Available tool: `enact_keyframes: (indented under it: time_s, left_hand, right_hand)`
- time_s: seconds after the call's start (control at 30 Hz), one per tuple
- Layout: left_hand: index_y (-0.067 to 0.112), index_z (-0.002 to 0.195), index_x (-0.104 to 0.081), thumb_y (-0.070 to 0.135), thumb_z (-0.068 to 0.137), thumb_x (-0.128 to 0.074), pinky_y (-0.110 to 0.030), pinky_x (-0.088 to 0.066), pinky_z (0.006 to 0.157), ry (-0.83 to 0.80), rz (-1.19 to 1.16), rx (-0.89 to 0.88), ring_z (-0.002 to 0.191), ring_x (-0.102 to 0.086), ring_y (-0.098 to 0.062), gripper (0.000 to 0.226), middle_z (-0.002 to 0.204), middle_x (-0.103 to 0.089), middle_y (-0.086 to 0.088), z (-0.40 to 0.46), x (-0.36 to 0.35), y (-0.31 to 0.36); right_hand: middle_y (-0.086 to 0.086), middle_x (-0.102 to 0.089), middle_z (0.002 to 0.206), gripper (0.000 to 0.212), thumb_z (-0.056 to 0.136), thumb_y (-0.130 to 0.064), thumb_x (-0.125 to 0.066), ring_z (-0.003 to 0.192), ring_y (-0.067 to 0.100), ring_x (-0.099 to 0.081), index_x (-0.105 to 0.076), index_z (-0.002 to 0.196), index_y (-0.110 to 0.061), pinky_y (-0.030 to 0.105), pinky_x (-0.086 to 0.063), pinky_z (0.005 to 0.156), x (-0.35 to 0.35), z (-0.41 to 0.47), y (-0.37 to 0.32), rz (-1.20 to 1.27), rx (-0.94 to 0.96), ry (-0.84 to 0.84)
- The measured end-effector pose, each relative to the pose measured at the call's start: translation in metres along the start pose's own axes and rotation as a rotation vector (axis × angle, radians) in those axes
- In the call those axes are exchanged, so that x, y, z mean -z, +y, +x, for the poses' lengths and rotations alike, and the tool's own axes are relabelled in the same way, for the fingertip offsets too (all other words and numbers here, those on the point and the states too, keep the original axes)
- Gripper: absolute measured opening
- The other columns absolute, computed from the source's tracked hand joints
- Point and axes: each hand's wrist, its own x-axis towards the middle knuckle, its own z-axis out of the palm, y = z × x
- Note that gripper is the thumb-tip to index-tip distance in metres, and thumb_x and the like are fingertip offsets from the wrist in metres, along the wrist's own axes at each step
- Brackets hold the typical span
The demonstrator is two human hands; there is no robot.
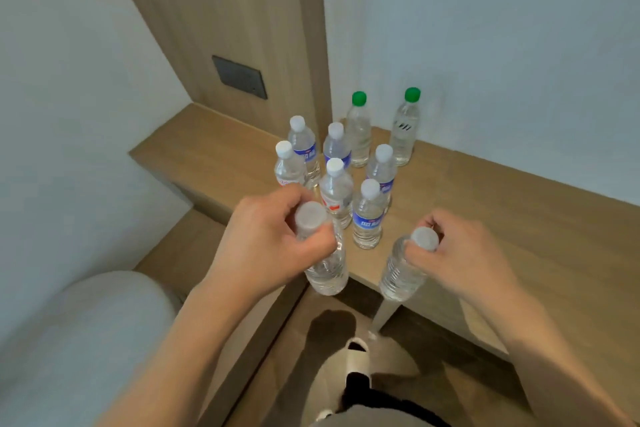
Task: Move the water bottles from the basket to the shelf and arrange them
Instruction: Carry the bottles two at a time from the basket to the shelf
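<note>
1. On wooden shelf [485, 191], 12 o'clock: eight upright bottles [369, 215], two green-capped at rear.
2. At 10 o'clock: left hand [273, 239], fingers curled round neck of white-capped bottle [327, 267].
3. At 2 o'clock: right hand [460, 253], gripping neck of second bottle [401, 270].

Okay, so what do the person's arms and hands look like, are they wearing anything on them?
Both forearms are bare as far as the frame shows: no sleeves, gloves or watch visible. The left hand and right hand show no rings or markings that I can make out.
</note>
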Motion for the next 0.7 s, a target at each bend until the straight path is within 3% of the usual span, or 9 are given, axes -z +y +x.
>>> enact_keyframes:
  time_s: [0.13,0.3,0.37,0.43,0.5,0.6,0.7]
  left_hand:
    - [0.023,0.072,-0.063,0.041,0.066,-0.062,-0.025,-0.037,0.047,-0.056,-0.085,-0.033,0.047,-0.041,-0.010,0.019,0.056,-0.051,0.001,0.051,-0.018,0.009]
    - [0.024,0.077,-0.065,0.036,0.073,-0.067,-0.031,-0.041,0.046,-0.133,-0.142,-0.119,0.051,-0.051,-0.018,0.013,0.060,-0.058,-0.002,0.114,-0.027,0.033]
    - [0.021,0.079,-0.067,0.035,0.075,-0.068,-0.031,-0.043,0.046,-0.134,-0.137,-0.149,0.052,-0.055,-0.022,0.014,0.061,-0.062,-0.003,0.142,-0.029,0.046]
    - [0.018,0.078,-0.067,0.032,0.074,-0.068,-0.033,-0.046,0.048,-0.119,-0.159,-0.154,0.055,-0.059,-0.029,0.015,0.063,-0.065,-0.008,0.171,-0.034,0.059]
    - [0.016,0.077,-0.065,0.032,0.072,-0.067,-0.036,-0.047,0.050,-0.118,-0.159,-0.191,0.056,-0.060,-0.032,0.017,0.063,-0.065,-0.009,0.197,-0.041,0.070]
    - [0.015,0.078,-0.064,0.032,0.072,-0.066,-0.033,-0.044,0.049,-0.150,-0.128,-0.245,0.052,-0.053,-0.027,0.018,0.063,-0.063,-0.008,0.225,-0.053,0.083]
    - [0.016,0.080,-0.063,0.032,0.074,-0.067,-0.029,-0.043,0.052,-0.211,-0.066,-0.261,0.052,-0.049,-0.009,0.017,0.062,-0.061,-0.001,0.244,-0.076,0.087]
  right_hand:
    - [-0.010,-0.063,0.076,0.024,0.076,-0.043,-0.072,0.072,0.012,-0.059,-0.054,0.081,-0.028,0.038,-0.052,0.066,-0.005,0.042,0.027,-0.027,-0.031,0.024]
    - [-0.010,-0.059,0.075,0.028,0.079,-0.046,-0.068,0.071,0.018,-0.059,-0.048,0.082,-0.028,0.035,-0.047,0.062,-0.009,0.085,0.056,-0.015,-0.107,-0.048]
    - [-0.009,-0.057,0.070,0.024,0.081,-0.046,-0.065,0.064,0.017,-0.057,-0.048,0.082,-0.028,0.030,-0.044,0.054,-0.017,0.089,0.062,-0.035,-0.085,0.051]
    - [-0.009,-0.050,0.059,0.021,0.076,-0.039,-0.066,0.050,0.016,-0.048,-0.051,0.077,-0.026,0.018,-0.028,0.045,-0.027,0.092,0.068,-0.074,0.101,0.268]
    - [-0.010,-0.042,0.052,0.025,0.068,-0.029,-0.074,0.043,0.012,-0.039,-0.050,0.071,-0.023,0.013,-0.018,0.043,-0.031,0.097,0.068,-0.083,0.189,0.345]
    - [-0.008,-0.044,0.051,0.026,0.064,-0.024,-0.078,0.043,0.016,-0.042,-0.053,0.071,-0.022,0.020,-0.027,0.041,-0.036,0.102,0.066,-0.052,0.099,0.372]
    - [-0.005,-0.055,0.060,0.020,0.069,-0.030,-0.072,0.052,0.018,-0.052,-0.056,0.078,-0.023,0.026,-0.038,0.047,-0.043,0.103,0.060,-0.043,0.043,0.348]
